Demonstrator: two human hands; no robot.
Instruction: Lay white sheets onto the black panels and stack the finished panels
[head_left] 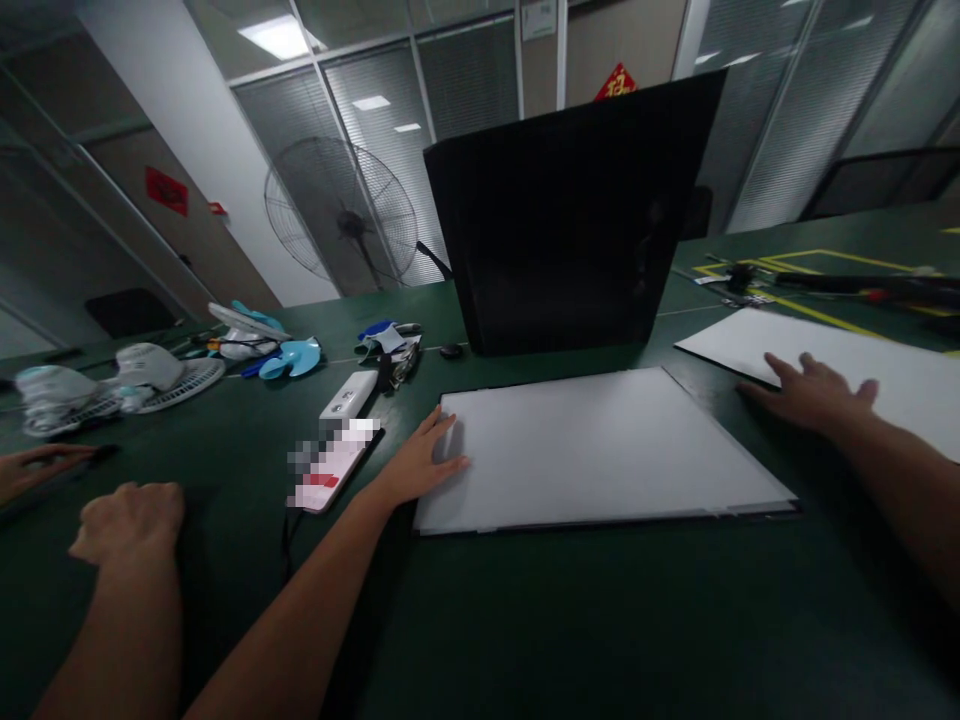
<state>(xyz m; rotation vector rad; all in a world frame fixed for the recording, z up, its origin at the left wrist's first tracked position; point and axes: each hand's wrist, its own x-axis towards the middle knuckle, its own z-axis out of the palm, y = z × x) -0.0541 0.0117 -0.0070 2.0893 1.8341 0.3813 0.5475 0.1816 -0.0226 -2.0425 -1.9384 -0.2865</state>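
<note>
A flat white rectangular panel [592, 450] with a thin dark edge lies on the dark green table before me. My left hand [421, 462] rests at its left edge, fingers spread and thumb on the white surface. Off to the right is a second white sheet [907, 385], partly hidden by my right hand [814, 395], whose fingers are spread over its near left part. A large black panel [570, 220] stands tilted upright just behind the first panel; what props it up cannot be seen.
A phone [341, 470] and a white box [349, 396] lie left of my left hand. Another person's fist [135, 515] and a further hand [52, 468] are at the left. Fan parts [289, 358] and a dark mouse-like object [451, 351] are farther back.
</note>
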